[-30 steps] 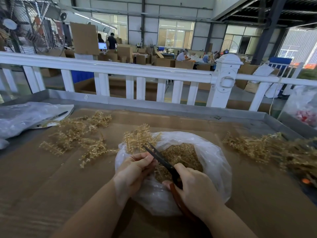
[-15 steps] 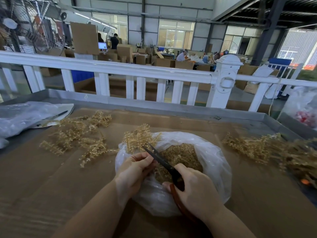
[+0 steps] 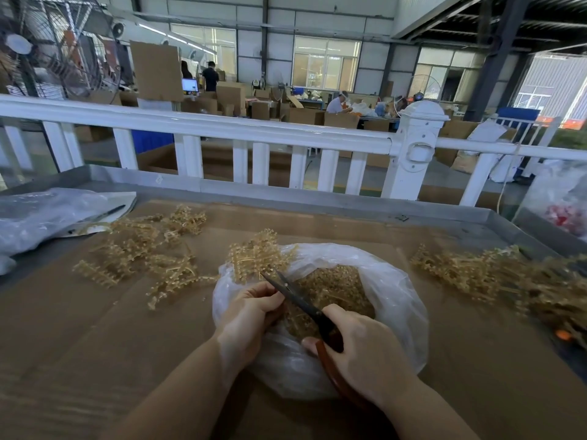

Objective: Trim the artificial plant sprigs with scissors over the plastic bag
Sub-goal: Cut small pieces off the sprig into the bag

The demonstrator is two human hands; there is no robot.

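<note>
Comparing this moment with the two before it shows almost no change: the right hand (image 3: 362, 350) keeps its fingers clenched round the red handles of the scissors (image 3: 295, 296), and the left hand (image 3: 251, 309) still pinches the held sprig (image 3: 254, 255) over the near rim of the plastic bag (image 3: 390, 293). The blades stand slightly parted at the sprig's base, so the cut appears to be in progress. Farther out, untrimmed sprigs (image 3: 470, 274) lie right of the bag, and the left sprig pile (image 3: 143, 249) stays put on the tabletop (image 3: 63, 328).
</note>
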